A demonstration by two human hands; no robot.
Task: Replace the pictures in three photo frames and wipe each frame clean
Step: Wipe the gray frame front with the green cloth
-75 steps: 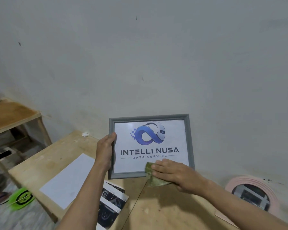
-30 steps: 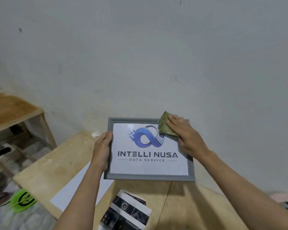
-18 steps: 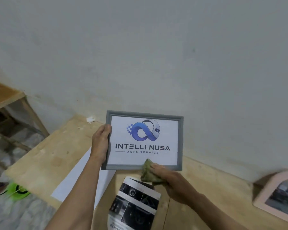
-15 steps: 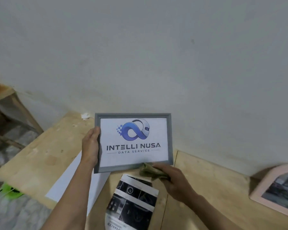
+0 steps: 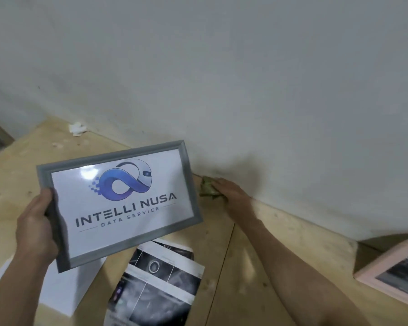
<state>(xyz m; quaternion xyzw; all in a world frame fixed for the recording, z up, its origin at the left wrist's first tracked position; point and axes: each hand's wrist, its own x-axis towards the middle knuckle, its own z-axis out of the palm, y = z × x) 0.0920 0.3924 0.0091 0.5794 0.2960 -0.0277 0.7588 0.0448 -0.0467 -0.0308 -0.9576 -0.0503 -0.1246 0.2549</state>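
My left hand (image 5: 34, 228) grips the left edge of a grey photo frame (image 5: 118, 204), held tilted above the wooden table (image 5: 250, 267); it shows a white "Intelli Nusa" logo picture. My right hand (image 5: 229, 190) reaches past the frame's right side to the back of the table near the wall and holds a crumpled green cloth (image 5: 207, 189) down on the wood. A dark printed picture (image 5: 159, 282) lies flat on the table below the frame. A pink frame (image 5: 391, 271) with a dark picture sits at the right edge.
A white sheet of paper (image 5: 64, 288) lies under the grey frame at the lower left. A crumpled white scrap (image 5: 77, 128) sits at the table's far corner by the grey wall (image 5: 222, 67). The table's left edge drops off.
My right hand left the frame's bottom edge and carried the cloth to the table by the wall. My left hand tilted the frame and brought it closer.
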